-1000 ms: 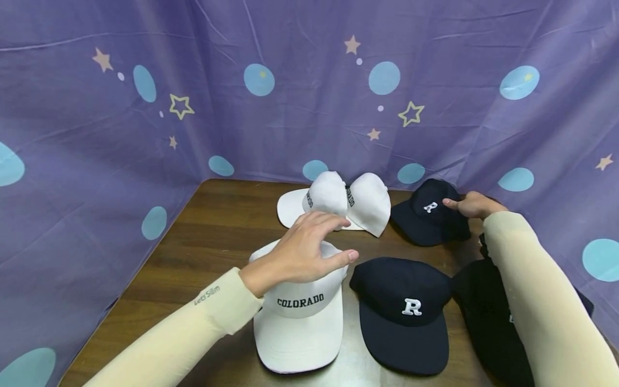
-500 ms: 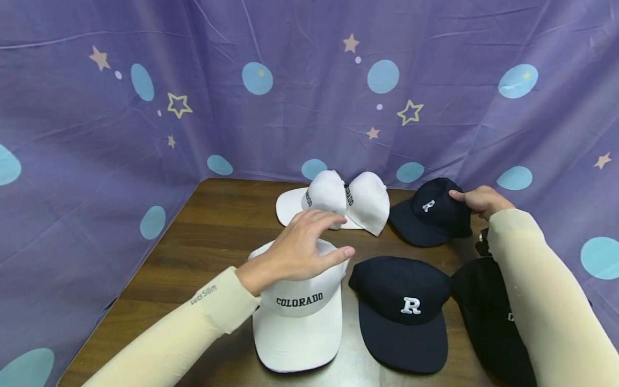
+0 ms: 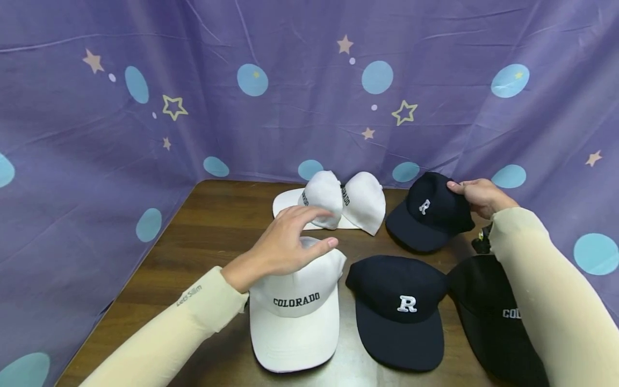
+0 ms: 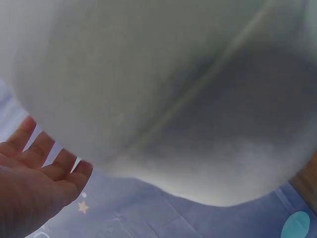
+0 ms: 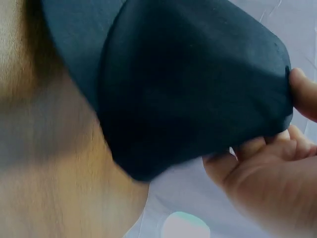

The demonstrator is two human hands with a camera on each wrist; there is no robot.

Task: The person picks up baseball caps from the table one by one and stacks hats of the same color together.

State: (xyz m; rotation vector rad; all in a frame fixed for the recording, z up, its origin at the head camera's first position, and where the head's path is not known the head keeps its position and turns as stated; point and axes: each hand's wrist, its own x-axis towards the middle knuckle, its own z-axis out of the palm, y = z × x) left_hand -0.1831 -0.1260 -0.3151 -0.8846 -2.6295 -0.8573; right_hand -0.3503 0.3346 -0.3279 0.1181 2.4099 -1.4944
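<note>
At the back right, my right hand (image 3: pixel 483 196) grips the rear of a navy baseball cap (image 3: pixel 430 212) with a white R, thumb on top and fingers under its edge. The right wrist view shows this cap (image 5: pixel 193 89) with the fingers (image 5: pixel 223 166) curled at its rim. My left hand (image 3: pixel 285 242) hovers over a white COLORADO cap (image 3: pixel 295 338), fingers spread and slightly bent, holding nothing. In the left wrist view the white cap (image 4: pixel 124 84) fills most of the picture, with the left fingers (image 4: pixel 62 163) beside it.
Two white caps (image 3: pixel 362 199) stand overlapped at the back of the wooden table (image 3: pixel 193 231). A second navy R cap (image 3: pixel 401 333) lies at the front, beside a black cap (image 3: pixel 498 322) partly covered by the right sleeve. A purple patterned curtain (image 3: pixel 290 118) hangs behind.
The right hand has drawn back slightly to the right, and the navy cap in its grip has tilted and shifted a little. The left hand stays over the white cap, slightly further left.
</note>
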